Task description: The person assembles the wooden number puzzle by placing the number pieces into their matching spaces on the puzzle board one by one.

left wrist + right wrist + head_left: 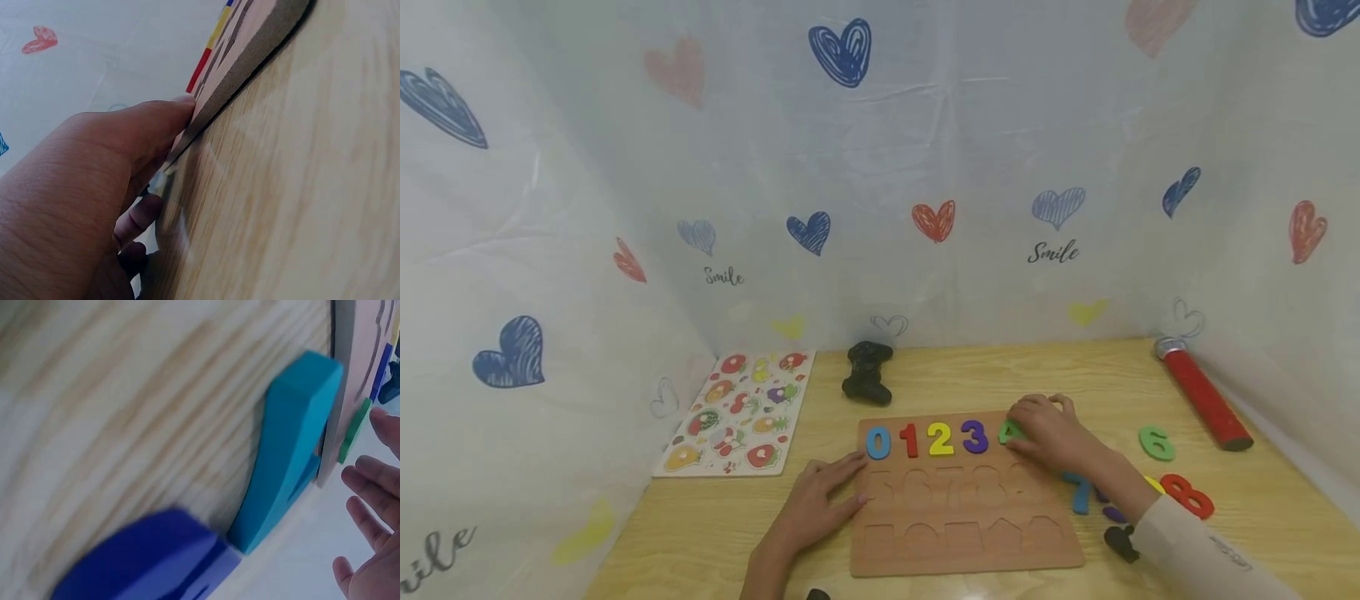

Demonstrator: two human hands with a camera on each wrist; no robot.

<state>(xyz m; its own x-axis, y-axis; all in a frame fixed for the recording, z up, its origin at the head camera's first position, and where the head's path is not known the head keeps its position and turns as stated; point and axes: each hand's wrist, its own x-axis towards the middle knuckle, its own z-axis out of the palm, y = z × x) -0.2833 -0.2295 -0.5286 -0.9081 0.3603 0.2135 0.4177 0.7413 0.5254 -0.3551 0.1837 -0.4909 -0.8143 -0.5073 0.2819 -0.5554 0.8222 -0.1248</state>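
A wooden number board (925,515) lies on the table, with blue 0 (877,443), red 1 (909,442), yellow 2 (939,439) and purple 3 (975,437) along its top row. My left hand (816,504) touches the board's left edge; in the left wrist view its thumb side meets the edge (244,62). Over the green 4 (1011,431) at the row's right end is my right hand (1054,435), partly covering it. The right wrist view shows loosely extended fingers (374,478) beside the green piece (355,432), not wrapped round it.
Right of the board lie a blue 7 (1080,493), a purple piece (1114,512), a red 8 (1189,497), a green 6 (1157,443) and a black object (1122,542). A red cylinder (1206,400), a black game controller (867,373) and a fruit-picture board (741,427) stand farther back.
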